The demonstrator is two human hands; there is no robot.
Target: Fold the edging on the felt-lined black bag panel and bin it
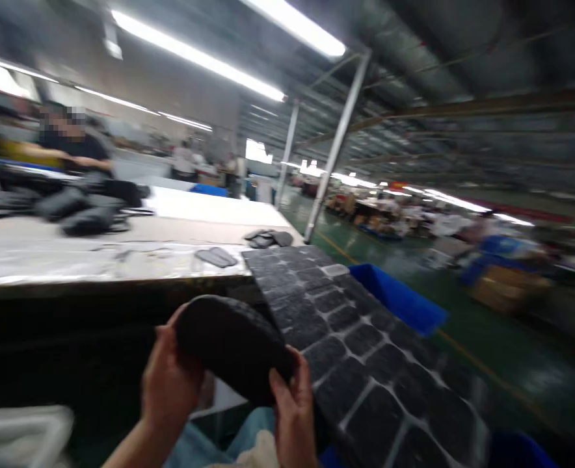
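Both my hands hold one black oval piece (231,348), a flat padded sole-shaped cutout, low in the middle of the view. My left hand (168,383) grips its left end with fingers curled round the edge. My right hand (292,409) pinches its right end with thumb on top. Just to the right, a long black sheet (350,338) punched into many similar pieces slopes down from the table edge past my right hand.
A long worktable (121,260) stretches ahead with loose black pieces (268,238) and a dark pile (87,208). A person sits behind it at left. A blue bin (399,299) stands right of the sheet. Green factory floor and other workers lie beyond.
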